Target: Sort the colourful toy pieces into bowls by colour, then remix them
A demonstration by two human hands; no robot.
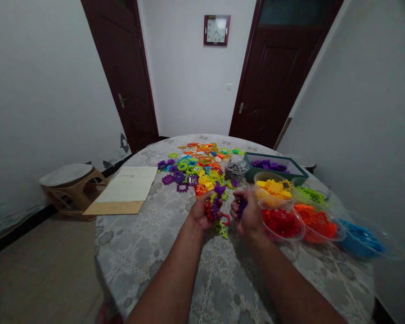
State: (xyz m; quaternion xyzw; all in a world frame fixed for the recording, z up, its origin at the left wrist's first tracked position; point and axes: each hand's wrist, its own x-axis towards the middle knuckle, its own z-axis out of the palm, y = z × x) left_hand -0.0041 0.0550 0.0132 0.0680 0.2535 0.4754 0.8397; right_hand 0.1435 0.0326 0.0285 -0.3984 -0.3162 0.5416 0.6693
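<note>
"Bare arms (pixel 180 265) reach over the tabletop (pixel 138 252). How much is done?"

"Some, I think: tubs (pixel 273 203) near the right edge hold one colour each. A mixed heap (pixel 191 168) is left toward the far edge."

"What's held?"

"Left hand (pixel 200 214) cups red, green and purple bits (pixel 215 207); right hand's (pixel 252 212) grip curls round a purple piece (pixel 242 208)."

My feed is dim and greyish, darkest toward the lower corners. The wide lens tips both doors (pixel 280 67) outward. Glare whitens part of the clock (pixel 217 30); a soft shadow lies on the cloth (pixel 219 274) between the forearms (pixel 180 265). The held pieces (pixel 215 204) look soft, the tubs (pixel 391 247) at far right smeared.
</note>
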